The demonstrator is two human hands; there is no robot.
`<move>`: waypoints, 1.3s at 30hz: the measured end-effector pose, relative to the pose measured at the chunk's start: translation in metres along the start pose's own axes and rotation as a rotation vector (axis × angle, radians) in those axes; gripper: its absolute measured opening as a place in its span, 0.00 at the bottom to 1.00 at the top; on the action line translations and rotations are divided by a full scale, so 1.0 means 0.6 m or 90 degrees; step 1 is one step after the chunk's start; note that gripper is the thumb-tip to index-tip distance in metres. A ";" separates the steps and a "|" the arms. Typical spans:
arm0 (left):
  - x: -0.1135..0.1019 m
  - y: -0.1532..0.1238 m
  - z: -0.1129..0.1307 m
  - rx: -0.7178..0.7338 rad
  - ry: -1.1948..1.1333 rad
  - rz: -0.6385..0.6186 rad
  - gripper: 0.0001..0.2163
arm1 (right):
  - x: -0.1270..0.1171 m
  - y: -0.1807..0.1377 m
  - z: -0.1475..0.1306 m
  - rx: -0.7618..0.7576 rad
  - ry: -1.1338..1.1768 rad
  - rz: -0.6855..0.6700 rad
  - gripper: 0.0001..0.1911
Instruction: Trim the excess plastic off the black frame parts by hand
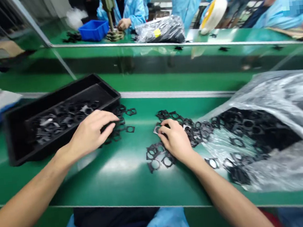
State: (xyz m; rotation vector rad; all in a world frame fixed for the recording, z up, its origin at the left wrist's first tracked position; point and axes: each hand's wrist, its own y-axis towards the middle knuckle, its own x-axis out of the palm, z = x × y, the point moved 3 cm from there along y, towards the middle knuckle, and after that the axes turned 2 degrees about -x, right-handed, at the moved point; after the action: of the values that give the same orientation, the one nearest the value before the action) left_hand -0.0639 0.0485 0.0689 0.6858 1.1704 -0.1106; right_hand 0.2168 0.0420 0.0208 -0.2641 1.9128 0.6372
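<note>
A black plastic tray (17, 140) holds black square gaskets (63, 120). Just right of the tray, the left hand (90, 133) curls over loose gaskets (116, 136), its grip unclear. Farther right, on the green surface (107, 182), the right hand (175, 139) pinches a gasket (157, 129), beside a clear plastic bag (280, 172) of more.

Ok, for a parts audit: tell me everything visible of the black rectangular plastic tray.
The black rectangular plastic tray has raised walls and a recessed inner section. It sits angled on the green workbench, holding a loose pile of black square frames with round holes. The left hand reaches past its corner.
</note>
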 end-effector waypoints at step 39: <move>0.116 -0.017 0.044 0.041 -0.041 -0.153 0.09 | 0.004 -0.035 -0.056 0.109 0.407 -0.011 0.13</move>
State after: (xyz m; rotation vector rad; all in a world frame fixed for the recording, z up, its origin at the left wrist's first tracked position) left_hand -0.0182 0.0443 0.0092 0.5907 1.1879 -0.3718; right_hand 0.1991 0.0064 0.0223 -0.4080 2.5574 0.3947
